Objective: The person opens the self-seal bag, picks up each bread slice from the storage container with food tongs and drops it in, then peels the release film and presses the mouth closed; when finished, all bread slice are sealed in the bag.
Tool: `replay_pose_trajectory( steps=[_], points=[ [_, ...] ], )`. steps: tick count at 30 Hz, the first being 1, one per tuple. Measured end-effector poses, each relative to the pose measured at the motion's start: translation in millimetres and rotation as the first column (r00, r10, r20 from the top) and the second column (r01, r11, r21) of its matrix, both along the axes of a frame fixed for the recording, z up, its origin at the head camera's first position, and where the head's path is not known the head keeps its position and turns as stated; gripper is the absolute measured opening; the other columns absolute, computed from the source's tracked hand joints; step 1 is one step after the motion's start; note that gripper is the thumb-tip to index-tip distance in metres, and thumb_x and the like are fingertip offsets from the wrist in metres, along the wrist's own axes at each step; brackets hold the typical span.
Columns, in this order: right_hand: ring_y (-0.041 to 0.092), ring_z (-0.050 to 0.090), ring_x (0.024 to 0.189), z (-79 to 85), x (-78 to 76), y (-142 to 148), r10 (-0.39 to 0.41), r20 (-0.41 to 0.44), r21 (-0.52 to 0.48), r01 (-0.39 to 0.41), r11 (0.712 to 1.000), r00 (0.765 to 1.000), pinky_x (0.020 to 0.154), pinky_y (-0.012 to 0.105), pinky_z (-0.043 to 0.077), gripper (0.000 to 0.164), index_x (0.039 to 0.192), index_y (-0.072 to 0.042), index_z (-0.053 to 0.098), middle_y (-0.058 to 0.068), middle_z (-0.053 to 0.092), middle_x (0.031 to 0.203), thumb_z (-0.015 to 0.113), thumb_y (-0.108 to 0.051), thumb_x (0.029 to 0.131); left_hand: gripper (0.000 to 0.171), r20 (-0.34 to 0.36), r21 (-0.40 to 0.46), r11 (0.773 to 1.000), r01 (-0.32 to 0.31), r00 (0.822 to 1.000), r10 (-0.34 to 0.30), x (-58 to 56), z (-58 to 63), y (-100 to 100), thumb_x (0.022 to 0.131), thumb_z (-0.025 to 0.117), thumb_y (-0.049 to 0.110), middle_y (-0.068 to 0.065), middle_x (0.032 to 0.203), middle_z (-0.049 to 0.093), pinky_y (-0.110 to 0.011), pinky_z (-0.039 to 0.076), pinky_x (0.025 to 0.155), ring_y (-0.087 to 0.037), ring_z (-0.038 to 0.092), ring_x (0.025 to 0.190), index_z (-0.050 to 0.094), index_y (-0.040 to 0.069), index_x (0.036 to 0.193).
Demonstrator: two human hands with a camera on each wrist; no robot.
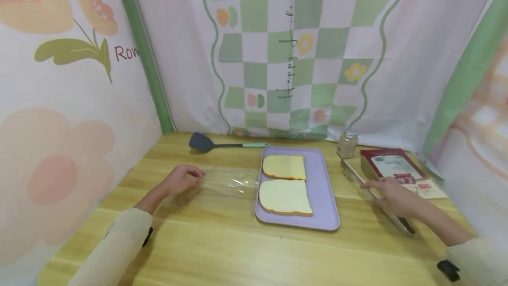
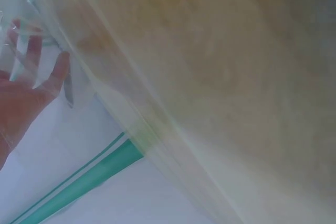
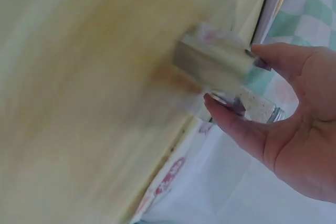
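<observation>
My left hand is over the left of the table at the near end of a clear plastic bag. In the left wrist view its fingers show spread apart through the film. The bag's other end reaches the lilac tray. Two bread slices lie on that tray, a yellowish one behind a whiter one. On the right, my right hand grips metal tongs near their middle. Thumb and finger press the two tong arms from opposite sides in the right wrist view.
A glass jar with a metal lid stands at the back right. Beside it lies a red and white packet. Behind the bag rests a dark spatula with a mint handle. Printed curtains hang along the back and sides.
</observation>
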State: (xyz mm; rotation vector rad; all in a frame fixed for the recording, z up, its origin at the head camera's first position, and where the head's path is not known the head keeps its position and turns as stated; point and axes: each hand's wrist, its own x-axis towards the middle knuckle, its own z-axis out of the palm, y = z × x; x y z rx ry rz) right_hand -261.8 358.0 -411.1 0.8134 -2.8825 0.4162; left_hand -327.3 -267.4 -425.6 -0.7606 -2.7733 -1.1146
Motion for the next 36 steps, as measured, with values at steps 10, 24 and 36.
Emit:
replay_pose_trajectory(
  steps=[10, 24, 36],
  points=[
    [0.015, 0.063, 0.088, 25.1, 4.8, 1, 0.087, 0.053, -0.118, -0.08, 0.99, 0.995, 0.076, 0.04, 0.054, 0.044, 0.124, -0.002, 0.066, 0.019, 0.067, 0.12, 0.07, 0.003, 0.081, 0.01, -0.027, 0.024, 1.0, -0.006, 1.0, 0.007, -0.9, 5.2, 1, 0.09, 0.071, 0.006, -0.012, 0.11, 0.073, -0.052, 0.05, 0.094, -0.032, 0.066, 0.103, 0.074, 0.001, 0.097],
    [0.01, 0.063, 0.096, 58.5, 20.8, -18, 0.315, 0.305, -0.352, -0.2, 0.914, 0.899, 0.071, 0.026, 0.052, 0.044, 0.137, -0.011, 0.057, 0.006, 0.059, 0.133, 0.061, -0.002, 0.094, 0.012, -0.029, 0.013, 1.0, -0.002, 1.0, 0.003, -2.6, 5.7, 0, 0.089, 0.071, 0.005, -0.012, 0.11, 0.073, -0.053, 0.049, 0.095, -0.03, 0.066, 0.102, 0.074, 0.002, 0.1],
    [0.035, 0.068, 0.085, 49.9, 14.3, -22, 0.547, 0.507, -0.586, -0.199, 0.785, 0.666, 0.068, 0.035, 0.057, 0.048, 0.147, -0.006, 0.042, 0.033, 0.058, 0.123, 0.043, 0.005, 0.1, 0.011, -0.013, 0.011, 1.0, -0.002, 1.0, 0.003, -1.2, 1.0, 1, 0.09, 0.07, 0.006, -0.012, 0.111, 0.072, -0.053, 0.049, 0.095, -0.03, 0.066, 0.101, 0.074, 0.002, 0.1]
  ],
)
